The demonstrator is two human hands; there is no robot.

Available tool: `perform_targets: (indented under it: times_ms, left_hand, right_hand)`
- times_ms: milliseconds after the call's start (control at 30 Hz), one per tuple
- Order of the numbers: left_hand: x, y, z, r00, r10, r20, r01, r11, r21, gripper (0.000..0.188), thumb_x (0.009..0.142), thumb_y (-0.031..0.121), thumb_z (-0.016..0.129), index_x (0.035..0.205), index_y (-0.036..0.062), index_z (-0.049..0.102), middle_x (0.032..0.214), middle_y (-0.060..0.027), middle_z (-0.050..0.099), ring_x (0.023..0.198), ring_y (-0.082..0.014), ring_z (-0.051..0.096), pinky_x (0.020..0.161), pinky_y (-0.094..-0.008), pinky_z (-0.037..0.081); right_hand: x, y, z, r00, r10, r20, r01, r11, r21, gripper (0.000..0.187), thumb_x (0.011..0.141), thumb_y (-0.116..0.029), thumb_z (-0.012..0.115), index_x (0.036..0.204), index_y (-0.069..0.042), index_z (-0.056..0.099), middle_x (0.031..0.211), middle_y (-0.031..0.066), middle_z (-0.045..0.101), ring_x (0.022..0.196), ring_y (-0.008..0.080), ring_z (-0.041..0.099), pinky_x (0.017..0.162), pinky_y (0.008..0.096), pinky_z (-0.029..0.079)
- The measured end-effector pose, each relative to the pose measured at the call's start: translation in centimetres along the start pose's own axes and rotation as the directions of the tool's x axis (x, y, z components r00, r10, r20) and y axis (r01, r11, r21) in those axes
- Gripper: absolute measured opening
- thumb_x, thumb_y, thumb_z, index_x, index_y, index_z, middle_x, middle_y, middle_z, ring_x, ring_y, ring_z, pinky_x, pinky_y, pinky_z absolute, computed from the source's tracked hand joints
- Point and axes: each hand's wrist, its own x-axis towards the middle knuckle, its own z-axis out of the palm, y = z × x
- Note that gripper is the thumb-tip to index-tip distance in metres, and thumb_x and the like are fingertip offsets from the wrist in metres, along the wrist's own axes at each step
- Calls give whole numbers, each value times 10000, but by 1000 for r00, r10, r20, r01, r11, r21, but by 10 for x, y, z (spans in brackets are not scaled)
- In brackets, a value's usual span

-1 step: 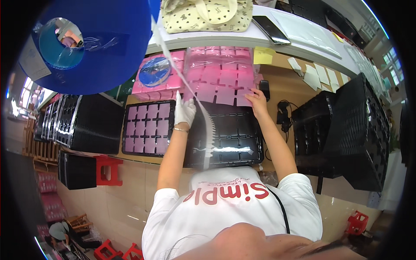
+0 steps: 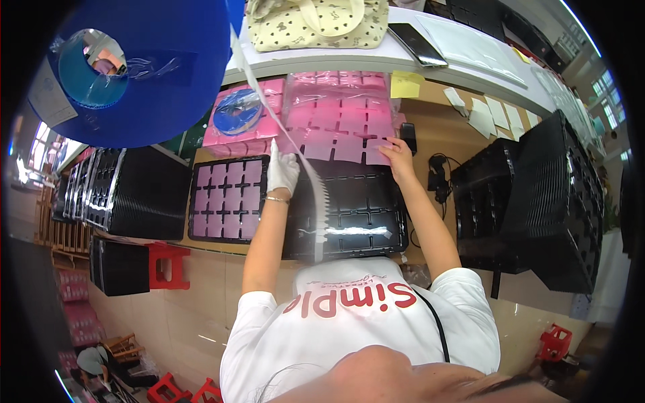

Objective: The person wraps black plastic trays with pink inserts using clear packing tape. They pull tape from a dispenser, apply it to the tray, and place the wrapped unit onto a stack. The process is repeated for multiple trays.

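My right hand (image 2: 399, 160), bare, pinches the near right corner of a thin pink sheet (image 2: 339, 149) with rows of cross-shaped cut-outs. The sheet's near part lies over the far end of a black compartment tray (image 2: 356, 201) in front of me. At the sheet's left corner is my left hand (image 2: 283, 176) in a white glove, fingers bent in on the corner, one finger stretched forward. A pale toothed strip (image 2: 316, 181) hangs from the large blue reel (image 2: 168, 101) and crosses in front of the sheet and tray, hiding part of both.
Left of my arm lies a black tray (image 2: 228, 198) with pink pieces. A small blue reel (image 2: 238, 113) rests on a pink stack (image 2: 269, 91). Tall black tray stacks stand left (image 2: 144, 191) and right (image 2: 551, 201). A phone (image 2: 416, 44) and bag (image 2: 316, 27) occupy the shelf.
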Motion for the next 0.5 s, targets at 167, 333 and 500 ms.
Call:
perform_targets:
  times_ms: [167, 333, 500]
  left_hand:
    - [-26, 22, 8, 979, 160, 126, -203, 806, 556, 454, 851, 250, 742, 1235, 56, 597, 895, 48, 603, 577, -13, 438, 461, -153, 318]
    - [-98, 23, -18, 938, 296, 181, -289, 377, 880, 519, 850, 262, 736, 1235, -44, 569, 808, -2, 620, 645, -44, 513, 574, -195, 417]
    - [-163, 11, -61, 929, 357, 96, -94, -24, 995, 469, 822, 360, 700, 1188, 71, 649, 778, -72, 678, 718, -137, 635, 731, -282, 505]
  right_hand:
    - [-27, -12, -16, 999, 26, -38, -29, 997, -65, 480, 781, 34, 705, 1211, 6, 493, 955, 107, 645, 870, 164, 636, 766, 257, 518]
    - [-90, 0, -42, 996, -86, 33, 92, 951, -294, 361, 803, -19, 708, 1135, -12, 568, 894, 57, 650, 803, 110, 619, 718, 226, 489]
    - [-169, 1, -54, 993, -102, 54, 114, 806, -581, 219, 804, -73, 715, 1008, -25, 652, 844, 33, 669, 757, 90, 611, 704, 241, 489]
